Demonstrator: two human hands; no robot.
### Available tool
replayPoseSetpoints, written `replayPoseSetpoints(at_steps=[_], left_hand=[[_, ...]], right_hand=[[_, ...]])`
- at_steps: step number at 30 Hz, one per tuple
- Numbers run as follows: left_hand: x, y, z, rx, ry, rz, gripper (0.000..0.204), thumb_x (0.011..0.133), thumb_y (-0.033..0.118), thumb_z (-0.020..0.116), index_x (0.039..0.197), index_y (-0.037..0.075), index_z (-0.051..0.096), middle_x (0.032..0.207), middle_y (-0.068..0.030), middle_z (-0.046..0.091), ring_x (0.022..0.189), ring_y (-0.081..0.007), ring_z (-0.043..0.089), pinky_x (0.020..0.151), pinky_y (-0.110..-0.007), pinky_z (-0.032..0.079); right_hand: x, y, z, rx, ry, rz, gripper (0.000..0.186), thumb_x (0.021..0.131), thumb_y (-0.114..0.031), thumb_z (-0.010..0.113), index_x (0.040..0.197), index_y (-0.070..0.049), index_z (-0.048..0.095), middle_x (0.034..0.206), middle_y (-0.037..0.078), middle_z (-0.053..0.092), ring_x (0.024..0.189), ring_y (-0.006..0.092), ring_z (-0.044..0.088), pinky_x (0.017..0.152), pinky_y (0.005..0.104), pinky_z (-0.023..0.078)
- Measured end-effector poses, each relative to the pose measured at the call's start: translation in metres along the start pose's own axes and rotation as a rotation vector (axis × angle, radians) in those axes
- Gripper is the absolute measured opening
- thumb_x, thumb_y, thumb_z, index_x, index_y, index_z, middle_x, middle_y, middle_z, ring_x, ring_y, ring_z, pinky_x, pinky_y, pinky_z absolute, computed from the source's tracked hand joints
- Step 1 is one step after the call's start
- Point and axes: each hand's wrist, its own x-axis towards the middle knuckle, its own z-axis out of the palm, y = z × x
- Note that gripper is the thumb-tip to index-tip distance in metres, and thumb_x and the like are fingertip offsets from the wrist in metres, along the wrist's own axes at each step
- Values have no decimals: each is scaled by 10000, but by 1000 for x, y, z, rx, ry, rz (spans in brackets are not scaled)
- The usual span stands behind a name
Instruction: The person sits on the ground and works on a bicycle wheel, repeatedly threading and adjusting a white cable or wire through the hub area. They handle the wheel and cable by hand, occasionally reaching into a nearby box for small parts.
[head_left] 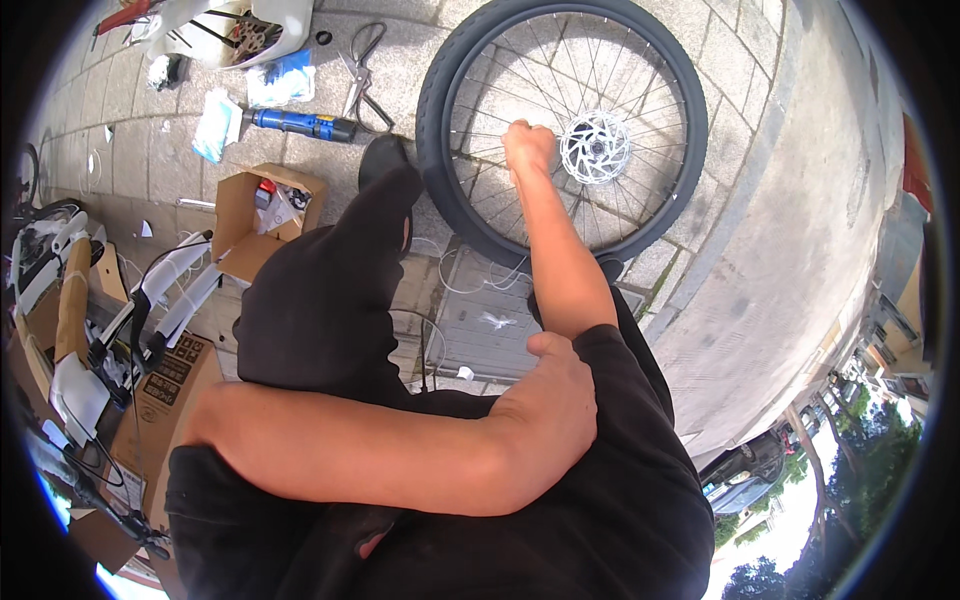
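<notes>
A bicycle wheel (437,140) with a black tyre, thin spokes and a silver brake disc (594,147) is in front of me, above the paving. My right arm reaches out to it. Over the spokes, just left of the disc, my right hand (528,148) is closed in a fist; whatever its fingers hold is hidden. My left forearm crosses my body. At the bend of the right arm, my left hand (550,395) is wrapped round the black right sleeve (615,375), its thumb on top and most fingers out of sight.
Scissors (355,75), a blue and black cylinder (300,123) and blue-white packets (280,80) lie on the far left paving. An open cardboard box (245,235) with small parts is by my left knee. White bicycle frame parts (165,265) crowd the left. A pale cable (460,285) lies below the tyre.
</notes>
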Motion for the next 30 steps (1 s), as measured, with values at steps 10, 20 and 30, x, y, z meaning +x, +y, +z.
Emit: replayPoseSetpoints(at_steps=[10,20,30], left_hand=[[2,-9,9,-68,102,-1,306,922,196,639,1162,28,727,1035,-135,714,950,-305,690,884,-486,514],[24,-10,12,-120,61,-15,323,975,214,581,1194,20,718,1075,-164,719,988,-323,694,893,-490,518],[33,-14,10,-54,53,-36,308,943,186,608,1174,17,723,1056,-162,719,981,-316,692,885,-470,510]], right_hand=[[30,-29,-94,-1176,-53,-1221,416,1047,-411,568,880,-48,684,774,147,728,785,324,767,743,455,607],[97,-80,-113,-1015,-17,-853,378,1032,-285,445,1064,28,655,914,270,758,880,441,750,889,536,570],[149,-12,-190,-24,181,-43,494,1001,-326,417,856,69,675,665,199,688,568,304,676,568,458,533]])
